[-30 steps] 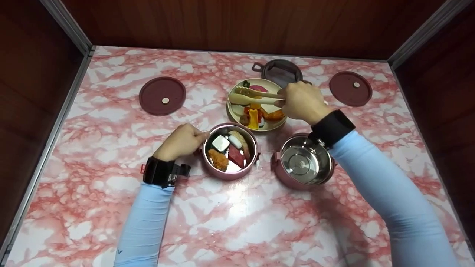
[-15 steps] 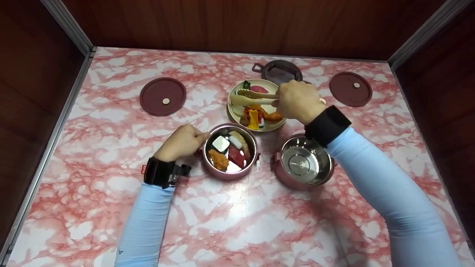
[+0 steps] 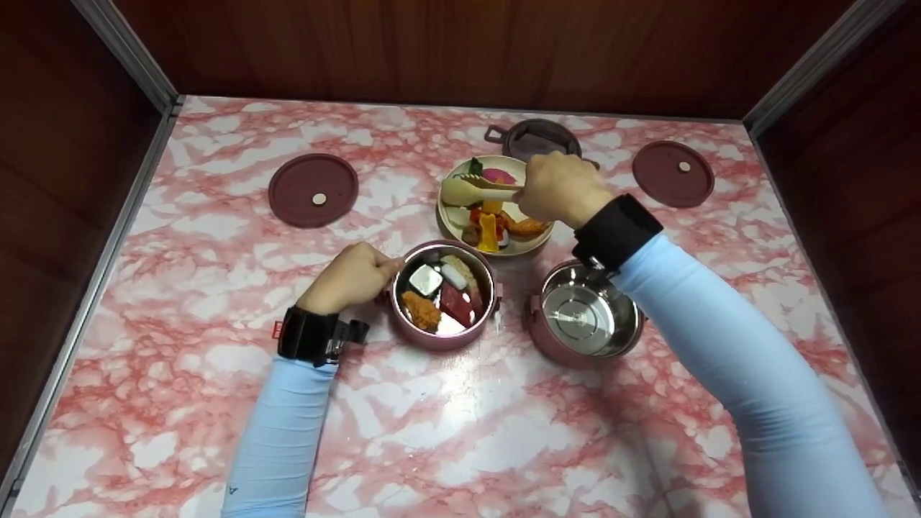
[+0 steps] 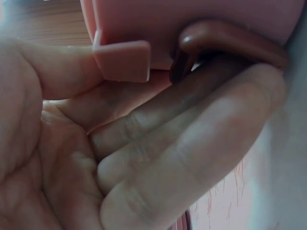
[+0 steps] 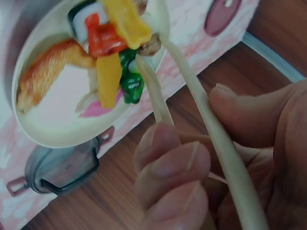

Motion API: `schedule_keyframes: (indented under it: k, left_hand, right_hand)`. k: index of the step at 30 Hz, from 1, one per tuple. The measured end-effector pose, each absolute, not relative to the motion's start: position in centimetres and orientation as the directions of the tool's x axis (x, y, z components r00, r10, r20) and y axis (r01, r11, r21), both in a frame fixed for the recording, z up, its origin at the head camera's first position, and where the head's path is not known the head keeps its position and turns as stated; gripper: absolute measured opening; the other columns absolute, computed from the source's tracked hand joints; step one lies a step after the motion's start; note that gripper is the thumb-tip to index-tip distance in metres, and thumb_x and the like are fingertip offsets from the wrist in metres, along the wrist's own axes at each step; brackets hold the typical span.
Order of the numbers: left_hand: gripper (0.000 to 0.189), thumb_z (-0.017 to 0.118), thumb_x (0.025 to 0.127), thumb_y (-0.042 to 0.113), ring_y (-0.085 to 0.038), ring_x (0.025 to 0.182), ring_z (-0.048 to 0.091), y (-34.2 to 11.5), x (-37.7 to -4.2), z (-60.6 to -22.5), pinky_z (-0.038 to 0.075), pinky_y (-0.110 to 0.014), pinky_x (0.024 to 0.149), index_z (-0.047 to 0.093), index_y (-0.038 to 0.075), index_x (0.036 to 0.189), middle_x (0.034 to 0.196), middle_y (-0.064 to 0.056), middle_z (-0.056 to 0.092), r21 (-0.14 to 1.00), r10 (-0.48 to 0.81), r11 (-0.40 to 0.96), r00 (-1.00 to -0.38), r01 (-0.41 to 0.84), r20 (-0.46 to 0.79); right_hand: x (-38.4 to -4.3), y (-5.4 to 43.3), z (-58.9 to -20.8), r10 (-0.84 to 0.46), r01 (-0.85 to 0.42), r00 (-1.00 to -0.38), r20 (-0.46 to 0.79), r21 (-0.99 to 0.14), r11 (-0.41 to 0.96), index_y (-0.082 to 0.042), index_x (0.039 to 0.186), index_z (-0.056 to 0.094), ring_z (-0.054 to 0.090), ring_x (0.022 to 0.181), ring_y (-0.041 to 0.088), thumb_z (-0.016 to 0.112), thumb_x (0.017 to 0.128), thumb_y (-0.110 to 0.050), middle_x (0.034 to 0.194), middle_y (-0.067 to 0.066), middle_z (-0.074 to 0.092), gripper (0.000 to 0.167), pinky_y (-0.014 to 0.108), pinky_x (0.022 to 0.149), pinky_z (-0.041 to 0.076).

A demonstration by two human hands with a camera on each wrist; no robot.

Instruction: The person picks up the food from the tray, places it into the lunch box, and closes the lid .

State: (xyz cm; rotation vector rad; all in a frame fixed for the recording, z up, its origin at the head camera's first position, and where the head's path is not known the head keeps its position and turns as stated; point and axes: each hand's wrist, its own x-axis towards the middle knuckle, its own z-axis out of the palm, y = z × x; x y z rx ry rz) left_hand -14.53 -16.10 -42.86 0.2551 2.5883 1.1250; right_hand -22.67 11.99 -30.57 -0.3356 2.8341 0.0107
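My left hand (image 3: 349,277) grips the side of a pink pot (image 3: 439,342). In the left wrist view, its thumb is against a pink tab (image 4: 125,61) and its fingers curl under a brown handle (image 4: 230,40). Inside the pot lie a fried chicken piece (image 3: 421,311), a red slab (image 3: 457,303) and white pieces. My right hand (image 3: 561,188) holds cream tongs (image 5: 206,115) over a cream plate (image 5: 53,127). Their tips are apart, near a green piece (image 5: 132,86) among the toy food. The plate also bears a chicken wing (image 5: 53,69) and a yellow piece (image 5: 127,21).
A second pink pot (image 3: 557,345) with a bare steel inside stands below the right forearm. Dark red lids lie at left (image 3: 313,212) and right (image 3: 669,187). Behind the plate is a dark grey lid-like piece (image 3: 543,137) with loop handles. Wooden panels enclose the marbled table.
My right hand has moved left with the tongs, whose two arms now overlap more in the head view. The left hand stays at the pot.
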Motion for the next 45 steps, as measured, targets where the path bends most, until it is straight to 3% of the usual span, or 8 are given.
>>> schedule_keyframes:
  k: [9,21,28,31,35,40,45]
  left_hand:
    - [0.051,0.053,0.102,0.035,-0.017,0.05,0.052,-16.1,-14.5,-42.9,0.048,-0.034,0.055,0.056,0.011,0.057,0.054,-0.001,0.052,0.744,0.281,0.668,-0.929,0.008,-0.242]
    - [0.052,0.054,0.101,0.035,-0.016,0.051,0.049,-16.0,-14.5,-43.2,0.045,-0.033,0.055,0.054,0.015,0.053,0.051,0.002,0.049,0.734,0.284,0.677,-0.937,0.048,-0.202]
    - [0.051,0.054,0.101,0.035,-0.018,0.053,0.053,-16.1,-14.5,-43.2,0.047,-0.034,0.057,0.058,0.012,0.055,0.054,0.0,0.054,0.737,0.28,0.675,-0.937,0.036,-0.21]
    - [0.053,0.054,0.101,0.036,-0.019,0.054,0.054,-16.2,-14.5,-43.2,0.047,-0.034,0.058,0.059,0.01,0.056,0.054,-0.001,0.056,0.738,0.279,0.674,-0.937,0.037,-0.209]
    - [0.053,0.054,0.101,0.036,-0.02,0.055,0.056,-16.2,-14.6,-43.1,0.048,-0.035,0.061,0.061,0.009,0.056,0.056,-0.005,0.06,0.735,0.277,0.677,-0.939,0.04,-0.204]
    - [0.051,0.054,0.101,0.035,-0.02,0.055,0.055,-16.2,-14.7,-42.9,0.048,-0.034,0.061,0.061,0.01,0.057,0.057,-0.004,0.059,0.736,0.28,0.676,-0.936,0.035,-0.213]
    - [0.051,0.054,0.101,0.033,-0.019,0.054,0.054,-16.2,-14.7,-43.0,0.047,-0.034,0.059,0.059,0.01,0.056,0.055,-0.002,0.057,0.733,0.281,0.68,-0.935,0.036,-0.215]
  right_hand:
    - [-22.4,12.3,-31.6,-0.339,-0.364,-0.921,-0.192,0.117,0.924,-0.006,0.089,0.068,0.062,0.073,0.039,0.066,0.09,-0.035,0.082,0.016,0.064,0.029,0.055,0.061,0.054]
    - [-22.3,13.4,-30.2,-0.243,-0.257,-0.937,-0.251,0.025,0.966,-0.016,0.09,0.072,0.059,0.077,0.032,0.063,0.092,-0.035,0.086,0.01,0.064,0.021,0.05,0.054,0.049]
    - [-21.3,15.4,-27.2,-0.208,-0.216,-0.944,-0.257,0.002,0.976,-0.014,0.092,0.071,0.061,0.088,0.037,0.063,0.091,-0.04,0.095,0.015,0.066,0.026,0.058,0.064,0.05]
    - [-20.6,16.6,-26.0,-0.291,-0.294,-0.932,-0.217,-0.016,0.956,-0.016,0.096,0.074,0.062,0.086,0.035,0.063,0.093,-0.039,0.091,0.014,0.066,0.025,0.055,0.064,0.049]
    - [-19.2,18.0,-25.2,-0.424,-0.425,-0.889,-0.175,-0.031,0.904,-0.026,0.104,0.078,0.059,0.074,0.028,0.064,0.093,-0.032,0.076,0.005,0.063,0.019,0.047,0.054,0.045]
    - [-17.5,18.7,-25.0,-0.481,-0.486,-0.851,-0.211,-0.028,0.873,-0.029,0.116,0.076,0.059,0.069,0.024,0.069,0.091,-0.032,0.076,0.0,0.066,0.026,0.043,0.048,0.045]
    - [-16.1,18.4,-25.8,-0.563,-0.574,-0.787,-0.253,-0.033,0.818,-0.038,0.097,0.078,0.054,0.06,0.018,0.073,0.086,-0.032,0.067,-0.007,0.062,0.013,0.039,0.046,0.046]
